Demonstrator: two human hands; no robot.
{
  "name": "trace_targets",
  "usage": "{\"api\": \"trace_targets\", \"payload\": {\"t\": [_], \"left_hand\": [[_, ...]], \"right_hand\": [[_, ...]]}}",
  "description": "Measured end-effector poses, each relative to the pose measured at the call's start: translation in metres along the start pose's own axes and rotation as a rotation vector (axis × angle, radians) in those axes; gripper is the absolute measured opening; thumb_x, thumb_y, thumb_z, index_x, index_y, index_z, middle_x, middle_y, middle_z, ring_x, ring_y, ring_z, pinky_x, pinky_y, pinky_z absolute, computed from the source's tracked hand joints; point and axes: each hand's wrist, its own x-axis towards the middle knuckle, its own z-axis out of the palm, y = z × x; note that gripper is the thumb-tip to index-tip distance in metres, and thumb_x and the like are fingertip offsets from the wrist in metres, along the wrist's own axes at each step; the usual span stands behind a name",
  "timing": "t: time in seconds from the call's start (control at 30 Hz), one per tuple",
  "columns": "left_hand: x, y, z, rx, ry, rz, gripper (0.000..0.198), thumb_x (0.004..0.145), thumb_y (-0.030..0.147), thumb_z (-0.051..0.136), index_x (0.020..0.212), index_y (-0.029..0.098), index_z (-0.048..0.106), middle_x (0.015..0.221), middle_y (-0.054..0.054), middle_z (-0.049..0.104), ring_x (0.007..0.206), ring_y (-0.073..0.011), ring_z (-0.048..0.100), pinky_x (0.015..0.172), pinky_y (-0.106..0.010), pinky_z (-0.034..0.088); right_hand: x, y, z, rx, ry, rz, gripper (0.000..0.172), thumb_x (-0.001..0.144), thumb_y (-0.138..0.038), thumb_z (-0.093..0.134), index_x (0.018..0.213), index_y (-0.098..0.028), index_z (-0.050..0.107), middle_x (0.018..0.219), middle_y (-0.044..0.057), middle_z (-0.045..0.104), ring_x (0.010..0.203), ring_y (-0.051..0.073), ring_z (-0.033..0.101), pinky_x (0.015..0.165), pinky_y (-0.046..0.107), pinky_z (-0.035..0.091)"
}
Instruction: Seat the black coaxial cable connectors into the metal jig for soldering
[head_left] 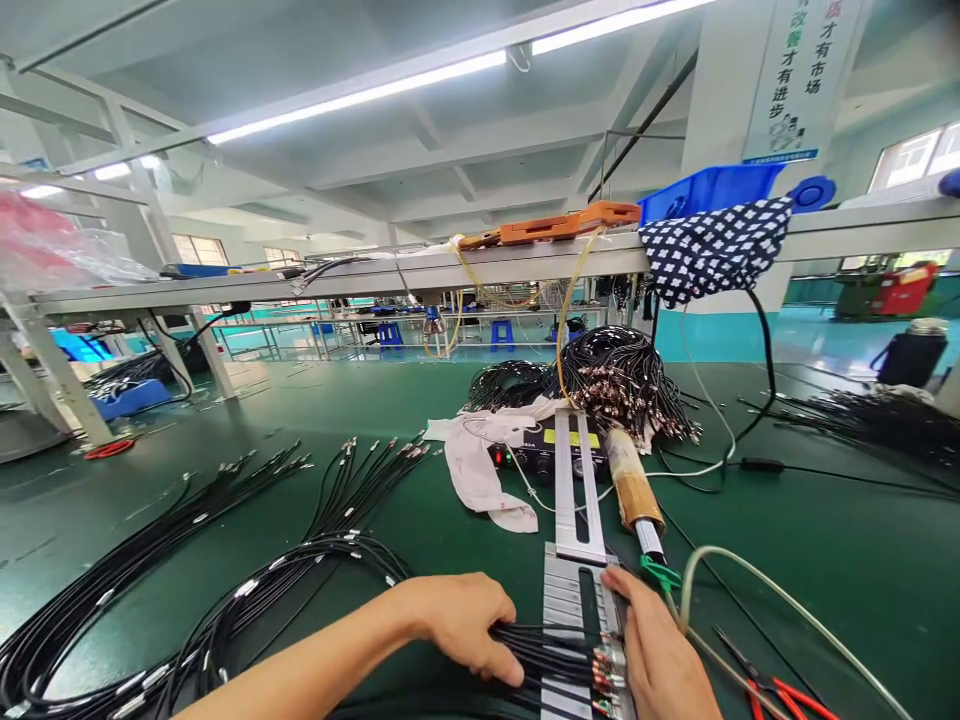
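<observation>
My left hand point(472, 625) is closed around a bundle of black cables point(540, 655) near the bottom centre. The cables run right across a slotted metal plate point(559, 590), and their metal-tipped ends point(609, 668) lie at its right edge. My right hand point(660, 640) rests along that edge beside the cable ends, thumb and fingers extended, with a fingertip at the plate's upper right corner. A second slotted metal piece point(564, 500) extends forward from the plate and leans on a black device point(536, 462) with lit indicators.
Long bundles of black cables point(97, 590) curve over the green table at left. A white cloth point(480, 470), a cable pile point(619, 370) and a taped tube point(634, 480) stand ahead. Red-handled pliers point(776, 690) lie at right. A metal shelf point(420, 272) crosses above, holding a blue bin point(705, 195).
</observation>
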Motion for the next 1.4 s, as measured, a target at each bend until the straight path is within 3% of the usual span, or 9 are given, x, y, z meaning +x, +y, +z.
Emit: {"api": "trace_targets", "payload": {"t": [0.07,0.2,0.37,0.5,0.6,0.73,0.93,1.23,1.4], "left_hand": [[-0.004,0.006,-0.004,-0.012,-0.063,-0.026,0.029,0.08,0.036,0.065,0.068,0.017,0.046,0.057,0.005,0.048,0.052,-0.0105,0.045,0.049,-0.02,0.03],[-0.009,0.011,-0.001,-0.064,0.073,0.064,0.022,0.083,0.032,0.061,0.068,0.017,0.055,0.06,0.004,0.049,0.055,-0.0097,0.044,0.048,-0.019,0.029],[-0.017,0.003,0.003,0.025,0.154,0.023,0.03,0.08,0.03,0.064,0.063,0.015,0.045,0.053,0.005,0.036,0.052,-0.009,0.032,0.047,-0.021,0.02],[-0.03,0.0,0.005,-0.158,0.238,0.11,0.022,0.086,0.032,0.051,0.07,0.016,0.049,0.065,0.003,0.048,0.059,-0.0097,0.042,0.052,-0.019,0.028],[-0.032,0.003,0.018,-0.035,0.244,0.049,0.021,0.08,0.037,0.06,0.081,0.017,0.055,0.083,-0.001,0.055,0.077,-0.0156,0.05,0.065,-0.023,0.035],[-0.026,0.011,0.032,-0.025,0.175,-0.122,0.058,0.057,0.036,0.081,0.107,0.022,0.055,0.099,-0.002,0.056,0.092,-0.0204,0.052,0.068,-0.023,0.037],[-0.021,0.017,0.019,-0.089,0.022,-0.086,0.033,0.061,0.026,0.079,0.056,0.016,0.048,0.047,0.007,0.036,0.048,-0.0098,0.034,0.041,-0.023,0.022],[-0.026,0.003,0.025,-0.215,0.111,0.079,0.019,0.067,0.023,0.077,0.064,0.015,0.06,0.056,0.007,0.044,0.054,-0.0068,0.039,0.046,-0.019,0.026],[-0.026,-0.002,0.032,-0.148,0.181,0.043,0.023,0.066,0.023,0.078,0.061,0.014,0.058,0.058,0.006,0.044,0.057,-0.0075,0.041,0.049,-0.02,0.025]], "right_hand": [[0.001,0.001,0.001,0.005,0.001,-0.007,0.037,0.094,-0.014,0.024,0.125,-0.012,0.043,0.12,0.01,0.056,0.11,0.014,0.055,0.093,0.027,0.048],[0.001,0.001,0.001,0.023,-0.007,-0.008,0.037,0.094,-0.013,0.024,0.127,-0.014,0.042,0.121,0.009,0.055,0.111,0.013,0.054,0.093,0.025,0.047],[0.002,-0.001,0.002,-0.003,0.026,-0.031,0.038,0.092,-0.011,0.025,0.126,-0.015,0.041,0.119,0.008,0.057,0.109,0.012,0.055,0.091,0.024,0.048],[0.007,-0.009,0.0,-0.071,0.166,-0.092,0.035,0.091,-0.013,0.025,0.12,-0.016,0.045,0.109,0.008,0.062,0.1,0.013,0.061,0.082,0.025,0.053],[0.01,-0.016,-0.004,-0.099,0.204,-0.106,0.034,0.09,-0.013,0.025,0.115,-0.016,0.048,0.104,0.008,0.064,0.095,0.014,0.063,0.078,0.028,0.056],[0.01,-0.02,-0.007,-0.075,0.187,-0.087,0.035,0.091,-0.015,0.024,0.114,-0.015,0.05,0.106,0.009,0.063,0.098,0.016,0.062,0.081,0.032,0.056],[0.008,-0.021,-0.006,-0.041,0.156,-0.025,0.036,0.091,-0.017,0.023,0.114,-0.015,0.051,0.106,0.01,0.062,0.097,0.016,0.062,0.079,0.034,0.056],[0.006,-0.022,-0.006,0.041,0.106,0.044,0.036,0.093,-0.021,0.022,0.117,-0.016,0.049,0.111,0.009,0.059,0.104,0.016,0.057,0.087,0.036,0.052],[0.006,-0.023,-0.008,0.066,0.088,0.054,0.036,0.093,-0.021,0.024,0.117,-0.015,0.05,0.112,0.009,0.058,0.104,0.017,0.057,0.087,0.036,0.052]]}}
